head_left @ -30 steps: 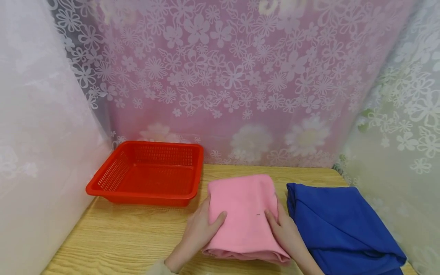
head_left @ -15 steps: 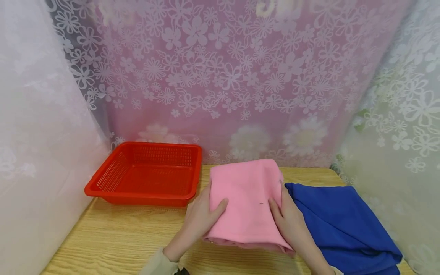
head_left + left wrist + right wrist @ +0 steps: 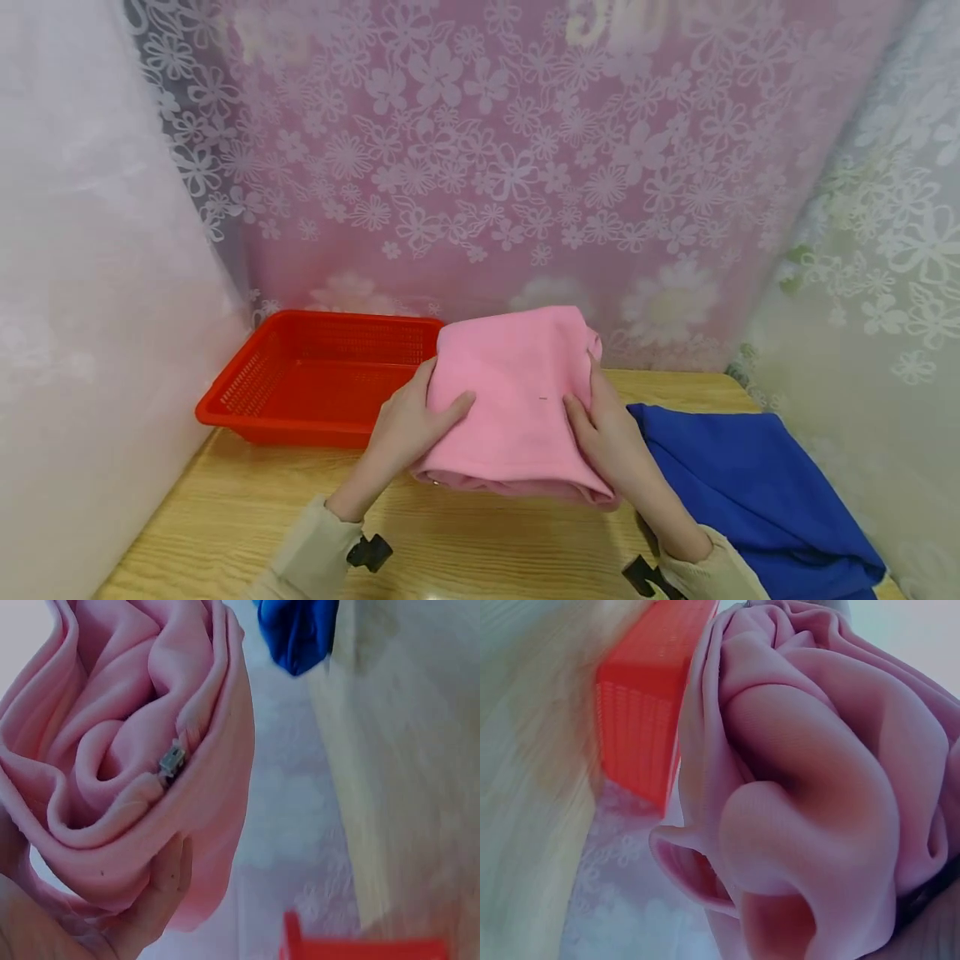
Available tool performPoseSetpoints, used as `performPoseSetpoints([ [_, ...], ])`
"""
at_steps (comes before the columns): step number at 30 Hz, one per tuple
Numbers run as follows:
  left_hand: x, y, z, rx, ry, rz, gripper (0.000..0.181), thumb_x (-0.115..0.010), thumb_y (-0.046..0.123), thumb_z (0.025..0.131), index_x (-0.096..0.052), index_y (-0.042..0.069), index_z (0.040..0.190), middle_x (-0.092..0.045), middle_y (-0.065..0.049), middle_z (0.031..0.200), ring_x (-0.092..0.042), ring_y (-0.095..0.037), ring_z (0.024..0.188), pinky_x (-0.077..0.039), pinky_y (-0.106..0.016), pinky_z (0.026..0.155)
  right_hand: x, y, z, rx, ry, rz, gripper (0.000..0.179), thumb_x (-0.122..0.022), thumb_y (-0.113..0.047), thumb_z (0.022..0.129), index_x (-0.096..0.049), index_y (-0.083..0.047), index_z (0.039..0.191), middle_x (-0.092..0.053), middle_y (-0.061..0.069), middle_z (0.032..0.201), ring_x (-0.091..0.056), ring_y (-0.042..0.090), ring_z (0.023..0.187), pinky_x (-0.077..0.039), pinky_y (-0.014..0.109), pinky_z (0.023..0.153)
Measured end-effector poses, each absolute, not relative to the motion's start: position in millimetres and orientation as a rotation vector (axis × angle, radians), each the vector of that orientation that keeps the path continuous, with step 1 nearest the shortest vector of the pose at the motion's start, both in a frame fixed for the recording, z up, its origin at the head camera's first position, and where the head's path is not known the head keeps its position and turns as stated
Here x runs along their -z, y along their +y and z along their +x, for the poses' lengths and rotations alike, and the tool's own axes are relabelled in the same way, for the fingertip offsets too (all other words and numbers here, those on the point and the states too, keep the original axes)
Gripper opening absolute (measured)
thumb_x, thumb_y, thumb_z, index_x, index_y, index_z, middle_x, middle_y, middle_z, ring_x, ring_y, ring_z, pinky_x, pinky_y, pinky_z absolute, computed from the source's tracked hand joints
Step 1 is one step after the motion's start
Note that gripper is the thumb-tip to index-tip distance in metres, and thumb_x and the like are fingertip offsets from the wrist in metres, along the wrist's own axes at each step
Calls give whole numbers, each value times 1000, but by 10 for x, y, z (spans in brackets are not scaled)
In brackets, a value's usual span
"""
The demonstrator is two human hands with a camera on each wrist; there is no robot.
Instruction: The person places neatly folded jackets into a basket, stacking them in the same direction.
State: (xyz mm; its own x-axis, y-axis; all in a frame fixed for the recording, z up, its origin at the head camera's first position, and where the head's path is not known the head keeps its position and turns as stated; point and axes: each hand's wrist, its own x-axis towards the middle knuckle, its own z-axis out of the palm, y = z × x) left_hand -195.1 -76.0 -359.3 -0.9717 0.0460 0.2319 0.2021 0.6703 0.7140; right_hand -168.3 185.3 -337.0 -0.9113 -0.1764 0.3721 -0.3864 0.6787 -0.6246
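Observation:
A folded pink garment (image 3: pixel 510 383) is held up over the table between my two hands in the head view. My left hand (image 3: pixel 408 421) grips its left side, thumb on top and fingers underneath. On the right side my right hand (image 3: pixel 609 429) grips it the same way. In the left wrist view the near end shows rolled layers of the pink garment (image 3: pixel 112 750) and a small metal zipper pull (image 3: pixel 172 761). The right wrist view is mostly filled by loose folds of the pink garment (image 3: pixel 802 750); most right-hand fingers are hidden there.
A red plastic basket (image 3: pixel 292 435) with slotted sides stands at the back left, partly overlapped by the garment. A folded blue cloth (image 3: pixel 750 483) lies on the right of the wooden table (image 3: pixel 480 550). Flowered curtains (image 3: pixel 480 167) close in the back and sides.
Both hands have lifted the pink garment up off the table and moved it forward, then slightly left, toward the red basket. The basket and blue cloth have stayed in place.

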Motion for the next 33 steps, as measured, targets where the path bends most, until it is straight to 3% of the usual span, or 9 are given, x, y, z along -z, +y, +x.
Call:
performPoseSetpoints([
  [4,3503,-984,-2085,1174,-2714,-182,83,-67,62,87,-42,18,153,-64,-10,134,-66,-32,108,-54,-51,88,3271,1683,-1834,-1135,-2590,506,67,-51,-11,106,-13,7,159,-28,33,158,-32,49,144,-30,64,114],
  [11,3399,-1475,-2326,1206,-2725,-201,86,-68,60,87,-39,16,155,-56,-13,144,-59,-35,122,-48,-55,101,3259,1303,-2143,-1337,-2591,458,72,-52,-17,105,-10,-2,162,-21,26,164,-29,43,148,-27,59,118],
  [19,3368,-2106,-2562,1407,-2648,-259,87,-73,45,90,-31,12,159,-42,-17,155,-46,-37,134,-38,-58,112,3372,790,-2439,-1608,-2350,462,71,-61,-15,101,-24,-11,161,-36,22,159,-42,39,141,-36,55,114],
  [25,3323,-2568,-2710,1421,-2647,-290,88,-71,43,93,-25,14,161,-37,-18,158,-42,-39,136,-33,-61,114,3509,391,-2683,-1753,-2181,559,72,-65,-9,98,-27,-10,159,-43,22,155,-43,35,142,-35,50,117],
  [33,3458,-3069,-2939,1309,-2669,-285,85,-71,38,93,-28,6,159,-37,-25,157,-42,-43,135,-33,-62,113,3789,-87,-2945,-1930,-2127,584,75,-63,1,97,-24,-8,160,-32,21,162,-32,30,149,-29,44,120],
])
